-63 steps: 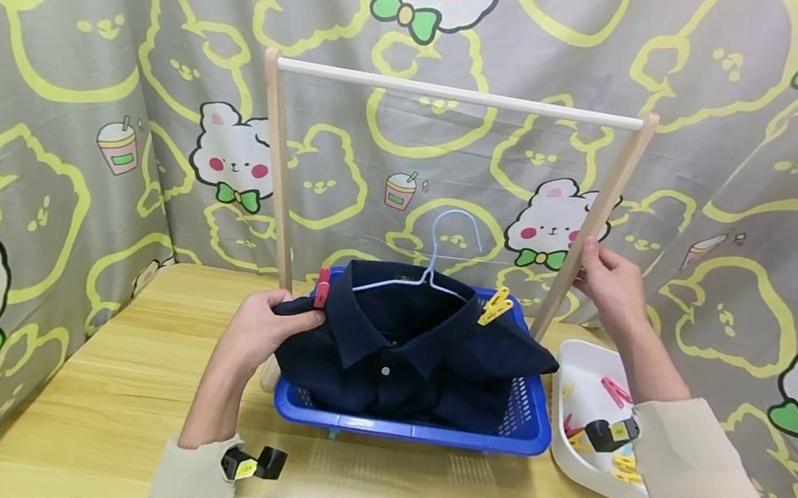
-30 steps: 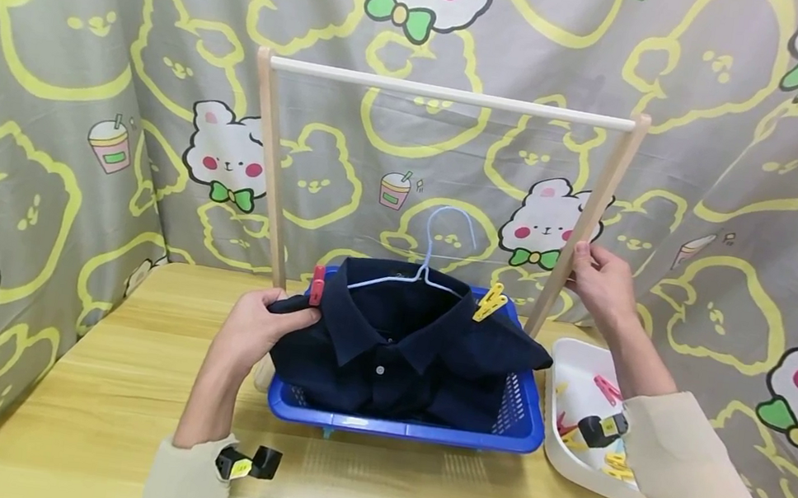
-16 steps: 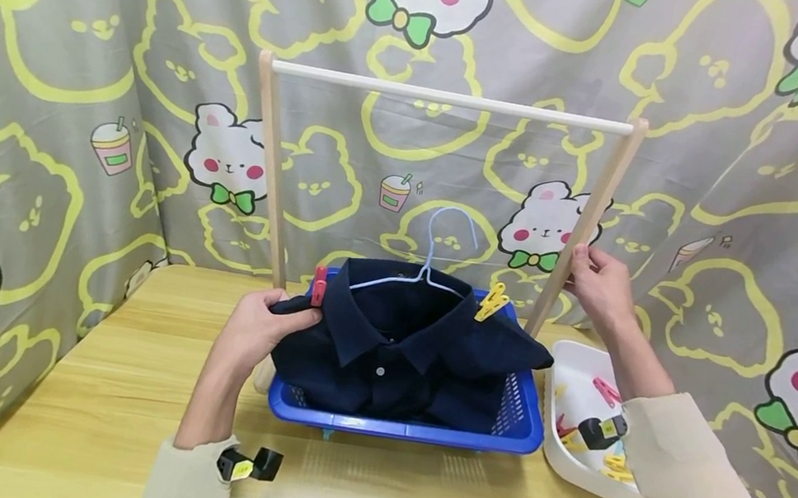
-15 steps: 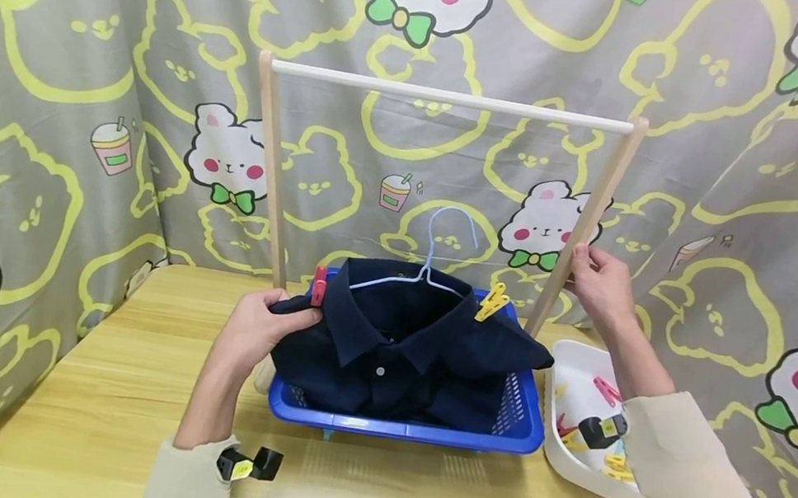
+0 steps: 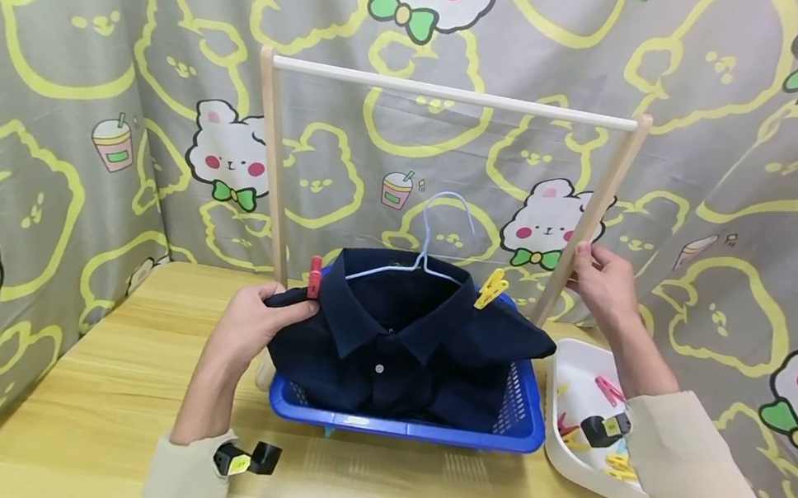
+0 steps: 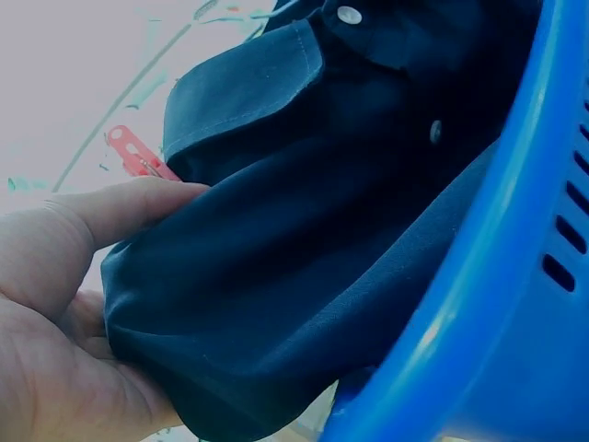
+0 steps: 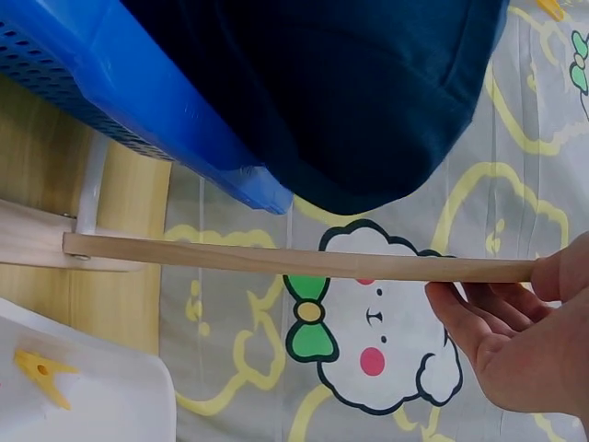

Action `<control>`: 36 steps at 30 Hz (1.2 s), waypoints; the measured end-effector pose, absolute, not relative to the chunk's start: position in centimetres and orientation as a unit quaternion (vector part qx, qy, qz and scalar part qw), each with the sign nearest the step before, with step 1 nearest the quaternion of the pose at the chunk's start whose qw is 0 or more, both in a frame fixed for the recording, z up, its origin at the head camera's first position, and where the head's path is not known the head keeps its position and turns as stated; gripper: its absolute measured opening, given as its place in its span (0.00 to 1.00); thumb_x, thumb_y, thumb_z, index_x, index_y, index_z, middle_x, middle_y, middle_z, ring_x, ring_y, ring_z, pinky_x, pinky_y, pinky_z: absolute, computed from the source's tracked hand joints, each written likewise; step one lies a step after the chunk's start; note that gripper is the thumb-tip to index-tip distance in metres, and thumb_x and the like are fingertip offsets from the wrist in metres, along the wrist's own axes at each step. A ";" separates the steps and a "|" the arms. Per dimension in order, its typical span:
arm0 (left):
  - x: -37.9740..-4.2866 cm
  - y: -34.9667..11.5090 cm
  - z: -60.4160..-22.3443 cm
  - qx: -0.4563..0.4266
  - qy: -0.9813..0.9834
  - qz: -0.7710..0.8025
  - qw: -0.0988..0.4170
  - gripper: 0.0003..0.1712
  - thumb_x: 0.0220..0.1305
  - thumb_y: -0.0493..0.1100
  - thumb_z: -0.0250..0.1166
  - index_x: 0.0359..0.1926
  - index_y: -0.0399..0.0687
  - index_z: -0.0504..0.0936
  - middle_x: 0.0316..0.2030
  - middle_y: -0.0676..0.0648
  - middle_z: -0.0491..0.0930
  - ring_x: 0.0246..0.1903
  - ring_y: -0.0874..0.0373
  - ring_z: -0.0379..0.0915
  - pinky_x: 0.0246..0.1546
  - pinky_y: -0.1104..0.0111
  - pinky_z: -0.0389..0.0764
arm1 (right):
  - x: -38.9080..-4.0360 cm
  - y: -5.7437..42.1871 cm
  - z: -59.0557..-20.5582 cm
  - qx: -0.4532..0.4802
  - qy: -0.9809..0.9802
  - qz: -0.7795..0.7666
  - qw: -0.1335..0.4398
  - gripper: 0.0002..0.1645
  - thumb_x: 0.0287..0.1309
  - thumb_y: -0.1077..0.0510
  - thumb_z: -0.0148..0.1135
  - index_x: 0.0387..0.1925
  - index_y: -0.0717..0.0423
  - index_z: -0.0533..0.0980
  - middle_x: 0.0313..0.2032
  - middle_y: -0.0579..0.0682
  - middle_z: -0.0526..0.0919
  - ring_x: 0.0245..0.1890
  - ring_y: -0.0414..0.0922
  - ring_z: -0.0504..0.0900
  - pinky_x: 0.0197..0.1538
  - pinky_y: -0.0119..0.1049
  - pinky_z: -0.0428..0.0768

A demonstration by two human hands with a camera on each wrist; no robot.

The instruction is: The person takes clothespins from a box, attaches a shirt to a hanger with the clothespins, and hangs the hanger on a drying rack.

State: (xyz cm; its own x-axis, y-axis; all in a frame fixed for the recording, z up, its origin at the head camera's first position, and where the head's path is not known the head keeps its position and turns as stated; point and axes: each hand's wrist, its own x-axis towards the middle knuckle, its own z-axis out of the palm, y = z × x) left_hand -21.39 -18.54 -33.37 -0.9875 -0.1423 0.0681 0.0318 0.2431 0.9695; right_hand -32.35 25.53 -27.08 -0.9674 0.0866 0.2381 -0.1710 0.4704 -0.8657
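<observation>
A dark navy collared shirt [image 5: 385, 364] hangs on a pale blue wire hanger [image 5: 426, 227], its lower part inside a blue basket [image 5: 414, 430]. My left hand [image 5: 249, 330] grips the shirt's left shoulder between thumb and fingers, just below a red clothespin [image 5: 315, 278]. On the other shoulder sits a yellow clothespin [image 5: 491, 289]. My right hand [image 5: 606, 283] pinches the right post of a wooden rack [image 5: 592, 215]; the right wrist view shows thumb and fingers on either side of that post. In the left wrist view the fingertips behind the cloth are hidden.
The rack's white rail [image 5: 455, 93] runs above the shirt. A white tray [image 5: 595, 477] with several red, yellow and blue clothespins stands right of the basket. A patterned curtain [image 5: 334, 166] hangs behind the wooden table [image 5: 114, 380].
The shirt, hanger and clothespins have risen slightly, with my left hand lifting a little at the shoulder. My right hand stays on the post.
</observation>
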 end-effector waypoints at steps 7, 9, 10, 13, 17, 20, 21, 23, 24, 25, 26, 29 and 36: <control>-21.6 -18.8 -33.0 0.031 -0.793 -0.604 0.076 0.22 0.57 0.53 0.77 0.27 0.43 0.75 0.21 0.55 0.60 0.32 0.54 0.65 0.31 0.65 0.64 | -32.5 25.4 -27.2 0.024 -0.845 0.519 0.123 0.40 0.77 0.39 0.38 0.73 0.66 0.62 0.65 0.71 0.72 0.64 0.63 0.76 0.61 0.48 0.76; -21.7 -18.7 -32.9 0.027 -0.795 -0.601 0.076 0.22 0.57 0.53 0.77 0.26 0.44 0.74 0.20 0.55 0.60 0.32 0.54 0.66 0.31 0.65 0.65 | -32.5 25.5 -27.2 0.024 -0.844 0.520 0.125 0.39 0.78 0.40 0.38 0.73 0.66 0.62 0.64 0.71 0.73 0.64 0.63 0.76 0.60 0.47 0.77; -21.8 -18.7 -32.8 0.024 -0.797 -0.599 0.078 0.23 0.57 0.53 0.77 0.26 0.44 0.74 0.20 0.55 0.60 0.31 0.54 0.65 0.30 0.65 0.64 | -32.5 25.6 -27.3 0.025 -0.844 0.520 0.126 0.39 0.78 0.40 0.38 0.73 0.66 0.62 0.64 0.71 0.73 0.64 0.63 0.76 0.60 0.46 0.77; -22.1 -18.8 -32.4 0.015 -0.800 -0.594 0.084 0.25 0.56 0.53 0.77 0.23 0.45 0.71 0.19 0.55 0.58 0.27 0.55 0.63 0.27 0.65 0.62 | -32.5 25.7 -27.3 0.027 -0.845 0.520 0.126 0.39 0.78 0.40 0.38 0.73 0.66 0.62 0.64 0.71 0.73 0.64 0.63 0.76 0.59 0.45 0.77; -22.3 -18.9 -31.6 0.007 -0.805 -0.586 0.088 0.26 0.57 0.53 0.77 0.22 0.45 0.69 0.18 0.55 0.57 0.24 0.55 0.62 0.24 0.64 0.60 | -32.6 25.6 -27.3 0.032 -0.844 0.521 0.123 0.39 0.77 0.40 0.38 0.73 0.66 0.62 0.64 0.72 0.72 0.64 0.64 0.76 0.60 0.47 0.77; -22.5 -19.1 -31.0 0.003 -0.811 -0.579 0.085 0.26 0.58 0.54 0.76 0.23 0.45 0.70 0.18 0.55 0.59 0.26 0.54 0.64 0.26 0.64 0.62 | -32.6 25.6 -27.2 0.034 -0.844 0.521 0.122 0.39 0.77 0.40 0.39 0.73 0.65 0.62 0.64 0.72 0.72 0.64 0.64 0.76 0.60 0.48 0.76; -22.5 -19.1 -30.7 0.002 -0.813 -0.577 0.084 0.26 0.58 0.54 0.75 0.24 0.44 0.70 0.18 0.54 0.60 0.27 0.54 0.66 0.27 0.64 0.63 | -32.6 25.5 -27.2 0.033 -0.845 0.519 0.123 0.39 0.77 0.39 0.39 0.73 0.65 0.63 0.64 0.72 0.72 0.64 0.64 0.76 0.60 0.49 0.76; -22.7 -19.2 -30.3 0.001 -0.816 -0.573 0.080 0.25 0.59 0.55 0.74 0.25 0.44 0.71 0.19 0.54 0.62 0.30 0.53 0.68 0.30 0.64 0.66 | -32.6 25.5 -27.2 0.033 -0.845 0.519 0.123 0.39 0.77 0.40 0.39 0.73 0.64 0.63 0.64 0.72 0.72 0.63 0.64 0.76 0.60 0.49 0.76; -22.8 -19.3 -30.1 0.000 -0.817 -0.571 0.079 0.25 0.60 0.55 0.74 0.25 0.44 0.71 0.19 0.54 0.63 0.32 0.52 0.69 0.31 0.64 0.67 | -32.6 25.5 -27.2 0.032 -0.845 0.519 0.124 0.39 0.77 0.40 0.39 0.73 0.64 0.63 0.64 0.72 0.72 0.63 0.64 0.76 0.60 0.49 0.76; -22.8 -19.3 -29.9 -0.001 -0.818 -0.569 0.078 0.25 0.60 0.56 0.74 0.25 0.44 0.71 0.20 0.54 0.64 0.33 0.52 0.69 0.32 0.63 0.67 | -32.6 25.6 -27.2 0.032 -0.846 0.519 0.123 0.39 0.77 0.40 0.39 0.73 0.64 0.63 0.64 0.72 0.72 0.63 0.64 0.76 0.61 0.49 0.76; -22.9 -19.3 -29.6 -0.002 -0.819 -0.568 0.079 0.25 0.60 0.56 0.74 0.25 0.45 0.71 0.20 0.54 0.64 0.34 0.52 0.69 0.33 0.63 0.68 | -32.6 25.6 -27.2 0.031 -0.846 0.518 0.123 0.39 0.77 0.40 0.39 0.73 0.64 0.62 0.64 0.72 0.72 0.63 0.64 0.76 0.61 0.49 0.76; -23.2 -19.4 -29.0 -0.005 -0.820 -0.565 0.084 0.26 0.59 0.56 0.74 0.24 0.46 0.70 0.20 0.54 0.63 0.34 0.51 0.69 0.33 0.63 0.67 | -32.5 25.7 -27.1 0.026 -0.848 0.515 0.123 0.39 0.77 0.39 0.39 0.74 0.64 0.62 0.65 0.72 0.72 0.64 0.64 0.76 0.61 0.50 0.76; -23.4 -19.5 -27.6 -0.006 -0.827 -0.554 0.096 0.25 0.60 0.57 0.73 0.26 0.45 0.72 0.22 0.54 0.67 0.37 0.50 0.70 0.38 0.62 0.69 | -32.4 25.8 -27.1 0.026 -0.847 0.516 0.124 0.39 0.77 0.40 0.39 0.74 0.64 0.62 0.65 0.72 0.72 0.64 0.64 0.76 0.62 0.51 0.75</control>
